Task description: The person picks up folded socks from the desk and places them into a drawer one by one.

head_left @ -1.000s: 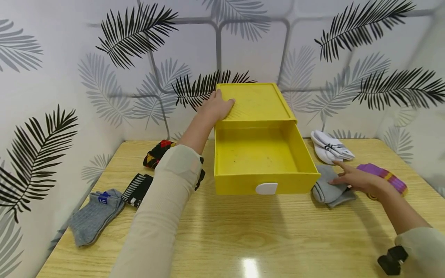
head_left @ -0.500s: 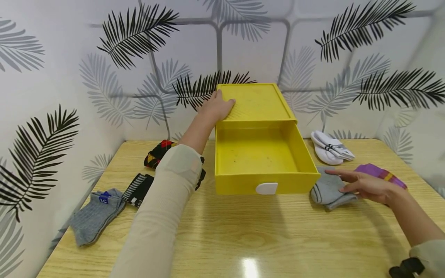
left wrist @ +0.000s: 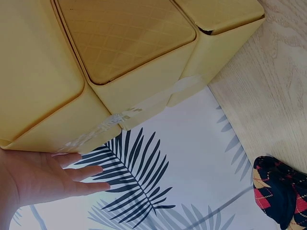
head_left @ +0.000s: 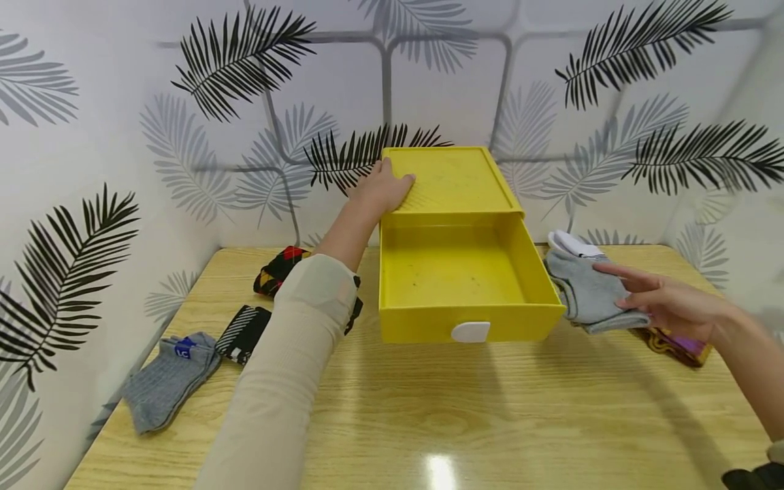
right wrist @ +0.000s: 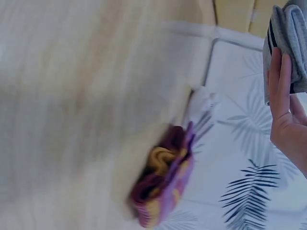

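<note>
Frame right: right hand (head_left: 686, 306) pinching folded grey socks (head_left: 586, 291), white socks (head_left: 573, 245) partly hidden behind; upper centre: left hand (head_left: 380, 190), straight-fingered, against diamond-embossed yellow box (head_left: 456, 180)

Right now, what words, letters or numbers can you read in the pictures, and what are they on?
Blue label on the ribbed gray socks: pale marks, too small and blurred to read.
Yellow drawer and its white handle: no writing visible.
Folded gray socks in the right hand: no writing visible.
Nothing else shows words or numbers I can read.
</note>
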`<state>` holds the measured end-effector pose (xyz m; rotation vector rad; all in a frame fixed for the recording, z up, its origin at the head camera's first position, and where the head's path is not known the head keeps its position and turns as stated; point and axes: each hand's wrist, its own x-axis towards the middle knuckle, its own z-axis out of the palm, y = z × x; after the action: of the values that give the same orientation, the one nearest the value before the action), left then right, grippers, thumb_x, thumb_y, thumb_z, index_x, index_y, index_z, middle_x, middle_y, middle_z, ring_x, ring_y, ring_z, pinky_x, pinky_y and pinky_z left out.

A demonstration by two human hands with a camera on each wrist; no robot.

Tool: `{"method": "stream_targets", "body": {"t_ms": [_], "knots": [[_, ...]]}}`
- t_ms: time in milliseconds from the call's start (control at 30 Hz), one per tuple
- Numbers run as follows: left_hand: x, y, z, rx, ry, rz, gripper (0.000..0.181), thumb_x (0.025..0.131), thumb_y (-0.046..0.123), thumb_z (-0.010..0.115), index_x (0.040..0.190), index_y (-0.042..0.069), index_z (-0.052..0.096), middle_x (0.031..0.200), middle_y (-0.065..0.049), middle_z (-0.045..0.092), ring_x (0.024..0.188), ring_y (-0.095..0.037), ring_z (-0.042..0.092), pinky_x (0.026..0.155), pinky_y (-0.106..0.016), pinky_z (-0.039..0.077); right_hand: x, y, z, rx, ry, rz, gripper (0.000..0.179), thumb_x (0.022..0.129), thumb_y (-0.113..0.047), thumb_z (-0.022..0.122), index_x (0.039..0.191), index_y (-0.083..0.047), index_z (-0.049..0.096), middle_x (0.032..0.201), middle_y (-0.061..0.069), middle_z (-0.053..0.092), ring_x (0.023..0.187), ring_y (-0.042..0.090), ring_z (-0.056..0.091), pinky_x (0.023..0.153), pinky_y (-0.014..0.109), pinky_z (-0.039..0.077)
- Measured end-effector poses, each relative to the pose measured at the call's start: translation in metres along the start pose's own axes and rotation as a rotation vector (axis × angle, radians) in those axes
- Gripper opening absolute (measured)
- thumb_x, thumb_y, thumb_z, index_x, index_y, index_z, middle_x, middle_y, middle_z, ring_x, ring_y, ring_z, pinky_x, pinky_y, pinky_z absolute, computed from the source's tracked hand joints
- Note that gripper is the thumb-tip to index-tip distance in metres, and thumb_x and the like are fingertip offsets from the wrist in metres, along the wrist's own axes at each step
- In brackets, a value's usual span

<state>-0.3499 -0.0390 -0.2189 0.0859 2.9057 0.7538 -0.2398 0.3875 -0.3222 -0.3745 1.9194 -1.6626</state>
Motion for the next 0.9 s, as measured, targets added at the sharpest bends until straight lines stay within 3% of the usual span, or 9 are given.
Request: {"method": "stream_targets", "body": {"t_ms": [67,100,133,167,200,233,300,367,900], "knots": [[0.000,0.000,0.000,-0.003,-0.001,0.001,0.073,0.095,0.054,0.026,0.148,0.017,-0.007,0.153,-0.001,-0.003,0.137,-0.031,0.001,0.105,-0.056,0.000,-0.002,-0.011,0.001,0.012,0.003,-0.005,0.066,0.096,0.002,0.039,0.149,-0.027,0.015,0.138,0.011,-0.042,0.134,0.029,0.000,0.071,0.030,0.043],[0.000,0.000,0.000,-0.005,-0.001,0.002,0.073,0.095,0.054,0.026,0.148,0.017,-0.007,0.153,-0.001,-0.003,0.137,-0.031,0.001,0.105,-0.056,0.000,-0.004,-0.017,0.002,0.024,0.007,-0.006,0.066,0.096,0.003,0.039,0.149,-0.027,0.015,0.137,0.008,-0.043,0.131,0.028,-0.023,0.071,0.030,0.042],[-0.001,0.000,0.001,-0.008,0.001,0.003,0.073,0.095,0.054,0.026,0.148,0.017,-0.006,0.153,-0.001,-0.003,0.137,-0.031,0.001,0.105,-0.056,0.000,-0.005,-0.023,0.002,0.016,0.010,-0.008,0.065,0.096,0.002,0.039,0.149,-0.029,0.016,0.136,0.009,-0.044,0.134,0.029,0.003,0.067,0.031,0.041],[-0.001,0.000,0.001,-0.010,0.002,0.003,0.073,0.095,0.054,0.027,0.148,0.017,-0.006,0.153,-0.001,-0.002,0.137,-0.031,0.002,0.105,-0.056,0.000,-0.006,-0.029,0.002,0.023,0.009,-0.015,0.065,0.096,0.003,0.038,0.148,-0.029,0.017,0.136,0.007,-0.045,0.135,0.026,0.002,0.060,0.030,0.040],[0.000,0.000,0.001,-0.010,0.005,0.003,0.073,0.095,0.054,0.027,0.148,0.017,-0.006,0.153,-0.001,-0.002,0.137,-0.031,0.002,0.105,-0.056,0.000,-0.008,-0.035,0.003,0.029,0.010,-0.013,0.064,0.096,0.003,0.037,0.148,-0.030,0.018,0.135,0.005,-0.046,0.132,0.024,-0.022,0.067,0.028,0.043],[0.000,0.000,0.001,-0.012,0.009,0.004,0.073,0.095,0.054,0.027,0.149,0.016,-0.006,0.153,-0.001,-0.002,0.137,-0.031,0.002,0.105,-0.056,0.000,-0.009,-0.040,0.003,0.041,0.001,-0.021,0.064,0.097,0.003,0.036,0.148,-0.031,0.019,0.134,0.003,-0.047,0.131,0.021,-0.024,0.077,0.026,0.044],[0.000,0.000,0.001,-0.012,0.013,0.003,0.073,0.095,0.054,0.027,0.149,0.017,-0.006,0.153,-0.001,-0.002,0.137,-0.031,0.002,0.105,-0.056,0.000,-0.012,-0.051,0.003,0.065,-0.004,-0.041,0.064,0.097,0.005,0.034,0.147,-0.033,0.023,0.133,0.001,-0.049,0.132,0.018,-0.023,0.050,0.020,0.039],[0.001,-0.001,0.000,-0.009,0.012,0.002,0.073,0.095,0.054,0.027,0.148,0.017,-0.006,0.153,-0.001,-0.002,0.137,-0.031,0.002,0.105,-0.056,0.000,-0.014,-0.060,0.005,0.089,-0.008,-0.051,0.064,0.096,0.006,0.032,0.146,-0.034,0.025,0.133,-0.002,-0.049,0.122,0.020,-0.040,0.062,0.017,0.047],[0.002,0.000,0.001,0.006,0.003,-0.001,0.073,0.095,0.055,0.026,0.148,0.016,-0.007,0.153,-0.002,-0.003,0.137,-0.032,0.001,0.105,-0.055,0.000,-0.013,-0.117,0.045,0.095,0.014,-0.070,0.063,0.096,0.006,0.034,0.144,-0.034,0.030,0.140,-0.017,-0.037,0.121,0.013,-0.040,0.058,0.018,0.047]]}}
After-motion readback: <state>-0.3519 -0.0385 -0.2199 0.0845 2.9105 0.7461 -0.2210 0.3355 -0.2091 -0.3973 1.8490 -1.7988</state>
